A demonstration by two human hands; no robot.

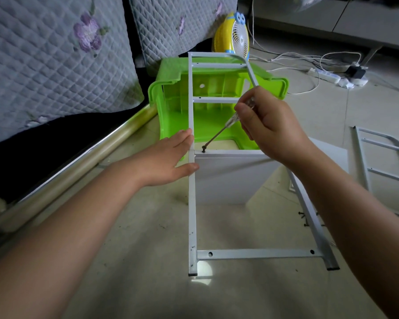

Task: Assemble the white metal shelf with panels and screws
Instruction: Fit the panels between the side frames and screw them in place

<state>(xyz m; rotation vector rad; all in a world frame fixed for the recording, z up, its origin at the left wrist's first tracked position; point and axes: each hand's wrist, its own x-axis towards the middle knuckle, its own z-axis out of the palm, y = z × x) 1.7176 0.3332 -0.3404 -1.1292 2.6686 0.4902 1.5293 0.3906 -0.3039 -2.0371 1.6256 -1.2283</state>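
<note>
A white metal side frame (192, 210) with several crossbars stands in front of me on the floor. A white shelf panel (230, 178) meets it at the middle rung. My right hand (270, 123) grips a clear-handled screwdriver (228, 124), whose tip sits on a dark screw (203, 148) at the panel's top left corner. My left hand (171, 157) holds the frame's left upright, fingers straight behind it and thumb in front. A few loose dark screws (303, 216) lie on the floor by the right upright.
A green plastic stool (161, 88) lies on its side behind the frame. A second white side frame (382, 162) lies on the floor at right. A yellow desk fan (233, 35), cables and a power strip (327, 75) lie farther back. Quilted cushions (55, 54) and a chrome rail (83, 155) run along the left.
</note>
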